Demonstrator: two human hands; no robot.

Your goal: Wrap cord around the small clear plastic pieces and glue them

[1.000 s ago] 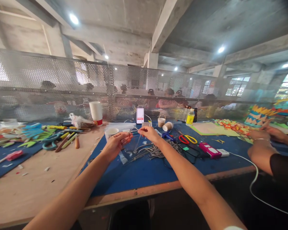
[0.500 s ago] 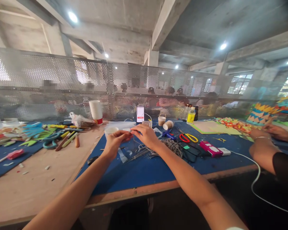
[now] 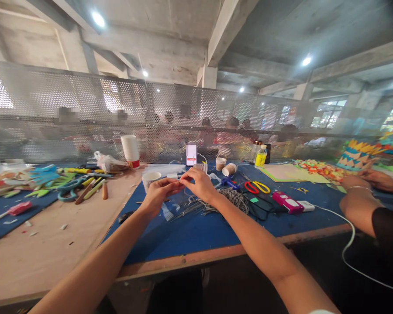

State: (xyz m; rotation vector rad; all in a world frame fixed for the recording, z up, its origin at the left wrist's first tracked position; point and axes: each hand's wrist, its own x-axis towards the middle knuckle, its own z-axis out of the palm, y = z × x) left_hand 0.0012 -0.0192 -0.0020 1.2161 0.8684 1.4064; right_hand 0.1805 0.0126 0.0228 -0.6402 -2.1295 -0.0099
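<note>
Above the blue mat (image 3: pixel 196 235), the left hand (image 3: pixel 159 196) and right hand (image 3: pixel 199 185) meet fingertip to fingertip, pinching a thin strand (image 3: pixel 182 183) between them; the strand could slip free, being fine and barely gripped, and drop into the cord tangle (image 3: pixel 231 200) just beyond.

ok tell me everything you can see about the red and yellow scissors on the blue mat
The scissors lie flat on the blue mat, right of the person's right hand and not touched by it. One handle loop is red, the other yellow, and both look like plastic. The blades point away toward the back left and look closed, though they are too small to be sure. A blue tool lies just to their left, a pink device to their right.
</note>
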